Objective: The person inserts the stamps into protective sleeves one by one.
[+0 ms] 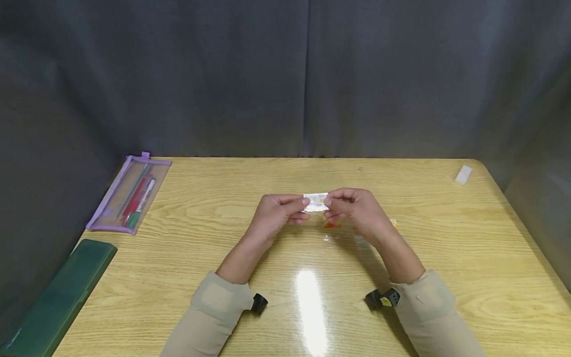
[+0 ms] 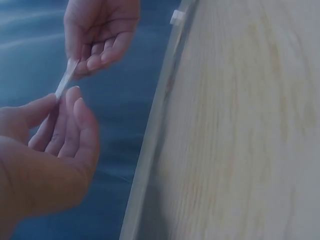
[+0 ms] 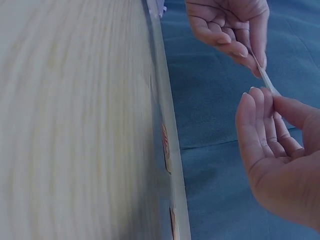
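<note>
One small shiny packet (image 1: pixel 315 202): held up off the table (image 1: pixel 214 198), bridging the gap between left hand (image 1: pixel 275 213) and right hand (image 1: pixel 363 210); silvery white, with faint print (too small to read); turned edge-on in both wrist views, showing only as a thin pale strip.
Left hand: pinching the packet's left end, thumb on the near face, fingertips behind; remaining fingers loosely bent, palm partly open.
Right hand: pinching the packet's right end in much the same way; remaining fingers curved and slightly spread.
Below the right hand: red-orange wrapper (image 1: pixel 332 224) lying on the table, partly hidden by fingers; yellow-orange scrap (image 1: pixel 393 222) just beside the right wrist (mostly covered, exact shape impossible to tell).
Sleeves: beige, folded back at the cuff, with a black wrist camera (image 1: pixel 259 304) on the left and another on the right.
Far left of table: purple-edged pouch (image 1: pixel 108 193), see-through, with pens inside (one red, one white with a green end).
Nearer on the left: long dark green case (image 1: pixel 60 297), close to the pouch, cut off by the frame's edge.
Far right corner: small white block (image 1: pixel 463 175), well apart from both hands.
Behind: dark curtain (image 1: pixel 200 79), hanging in soft folds past the table's far edge.
</note>
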{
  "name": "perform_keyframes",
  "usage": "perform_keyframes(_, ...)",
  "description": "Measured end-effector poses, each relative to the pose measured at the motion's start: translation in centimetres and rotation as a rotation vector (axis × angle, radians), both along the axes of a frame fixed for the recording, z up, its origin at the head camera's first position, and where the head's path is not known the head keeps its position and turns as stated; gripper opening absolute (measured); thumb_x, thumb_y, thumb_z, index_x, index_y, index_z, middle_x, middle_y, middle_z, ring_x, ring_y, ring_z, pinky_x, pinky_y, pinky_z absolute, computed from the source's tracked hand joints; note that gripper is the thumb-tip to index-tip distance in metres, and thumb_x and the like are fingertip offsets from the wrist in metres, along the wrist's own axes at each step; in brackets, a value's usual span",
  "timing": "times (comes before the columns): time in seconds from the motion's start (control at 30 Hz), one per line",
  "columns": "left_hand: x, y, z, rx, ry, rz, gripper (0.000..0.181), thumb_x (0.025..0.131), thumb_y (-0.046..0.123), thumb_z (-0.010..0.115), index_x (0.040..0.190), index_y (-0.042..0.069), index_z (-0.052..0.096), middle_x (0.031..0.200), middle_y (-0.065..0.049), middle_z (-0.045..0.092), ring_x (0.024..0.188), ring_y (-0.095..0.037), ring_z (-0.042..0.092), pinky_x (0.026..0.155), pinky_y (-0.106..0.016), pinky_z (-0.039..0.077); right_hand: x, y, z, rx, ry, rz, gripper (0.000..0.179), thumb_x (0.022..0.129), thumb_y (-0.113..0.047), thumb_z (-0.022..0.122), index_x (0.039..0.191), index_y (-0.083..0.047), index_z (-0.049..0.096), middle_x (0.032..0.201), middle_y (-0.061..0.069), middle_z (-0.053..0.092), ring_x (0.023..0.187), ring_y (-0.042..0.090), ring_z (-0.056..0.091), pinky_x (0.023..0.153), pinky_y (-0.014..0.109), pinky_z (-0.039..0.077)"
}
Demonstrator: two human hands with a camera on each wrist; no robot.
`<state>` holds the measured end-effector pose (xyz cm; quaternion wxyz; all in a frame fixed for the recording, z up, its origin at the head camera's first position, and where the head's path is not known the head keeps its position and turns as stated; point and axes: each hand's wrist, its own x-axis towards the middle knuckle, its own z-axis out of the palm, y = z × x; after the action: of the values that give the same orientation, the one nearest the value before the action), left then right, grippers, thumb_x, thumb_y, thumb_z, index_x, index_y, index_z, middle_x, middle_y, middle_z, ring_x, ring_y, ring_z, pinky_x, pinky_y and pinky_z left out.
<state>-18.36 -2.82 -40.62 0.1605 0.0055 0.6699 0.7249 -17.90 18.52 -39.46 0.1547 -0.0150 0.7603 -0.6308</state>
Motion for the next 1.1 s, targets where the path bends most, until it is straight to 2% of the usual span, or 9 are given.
perform_keyframes(0.1,-0.1,-0.3,0.1,-0.019,0.010,0.008,0.025,0.093,0.017,0.075,0.111,-0.002,0.076,0.091,-0.013,0.078,0.070,-0.010,0.075,0.082,-0.043,0.064,0.0,0.1,0.0,-0.002,0.004,-0.010,0.026,0.101,-0.015,0.062,0.116,0.005,0.066,0.098,0.009,0.074,0.087,0.021,0.074,0.082,0.036,0.064)
perform_keyframes(0.27,0.0,-0.7,0.2,-0.059,0.010,-0.024,0.024,0.093,0.017,0.075,0.109,-0.002,0.077,0.085,-0.010,0.078,0.070,-0.011,0.075,0.083,-0.045,0.064,0.1,0.0,0.0,0.000,-0.008,-0.002,0.025,0.101,-0.017,0.063,0.112,0.005,0.067,0.095,0.014,0.074,0.085,0.022,0.073,0.083,0.040,0.064)
perform_keyframes(0.5,0.0,-1.3,0.5,-0.103,0.004,-0.061,0.024,0.093,0.017,0.075,0.106,-0.003,0.077,0.084,-0.012,0.078,0.069,-0.013,0.074,0.081,-0.044,0.065,0.1,-0.2,0.0,0.005,0.001,0.019,0.029,0.101,-0.022,0.064,0.112,0.005,0.068,0.092,0.011,0.072,0.085,0.022,0.073,0.083,0.040,0.064)
perform_keyframes(0.7,-0.4,-1.2,0.9,-0.147,0.032,-0.065,0.023,0.093,0.019,0.076,0.103,-0.001,0.078,0.084,-0.011,0.078,0.069,-0.015,0.074,0.082,-0.049,0.064,0.0,0.2,0.4,-0.008,0.024,0.031,0.037,0.104,-0.026,0.060,0.123,0.006,0.064,0.097,0.005,0.072,0.087,0.019,0.074,0.083,0.035,0.064)
perform_keyframes(0.8,-0.6,-0.9,1.1,-0.164,0.040,-0.111,0.022,0.093,0.017,0.075,0.104,-0.002,0.077,0.084,-0.013,0.078,0.070,-0.017,0.075,0.082,-0.050,0.063,0.0,0.1,0.4,0.007,0.005,0.053,0.036,0.100,-0.023,0.066,0.121,0.006,0.065,0.093,0.003,0.073,0.085,0.022,0.074,0.084,0.042,0.064)
perform_keyframes(0.93,-0.5,-0.6,1.4,-0.174,0.044,-0.182,0.022,0.095,0.013,0.072,0.107,-0.005,0.074,0.087,-0.016,0.077,0.077,-0.024,0.077,0.083,-0.050,0.063,0.1,0.2,0.5,0.037,0.005,0.059,0.028,0.099,-0.014,0.066,0.112,0.011,0.067,0.086,0.005,0.073,0.082,0.027,0.075,0.082,0.047,0.064)
perform_keyframes(1.0,-0.5,-0.6,1.5,-0.172,0.044,-0.199,0.021,0.096,0.010,0.070,0.109,-0.006,0.072,0.089,-0.018,0.077,0.079,-0.026,0.077,0.085,-0.051,0.063,0.1,0.3,0.6,0.039,0.013,0.063,0.026,0.099,-0.011,0.065,0.112,0.012,0.068,0.088,0.007,0.073,0.083,0.028,0.075,0.082,0.047,0.064)
perform_keyframes(1.1,-0.6,-0.9,1.5,-0.175,0.045,-0.188,0.020,0.097,0.009,0.069,0.109,-0.006,0.072,0.091,-0.019,0.077,0.079,-0.024,0.077,0.085,-0.050,0.063,-0.1,0.2,0.7,0.033,0.021,0.079,0.027,0.099,-0.009,0.064,0.115,0.012,0.067,0.093,0.010,0.073,0.085,0.027,0.075,0.083,0.046,0.064)
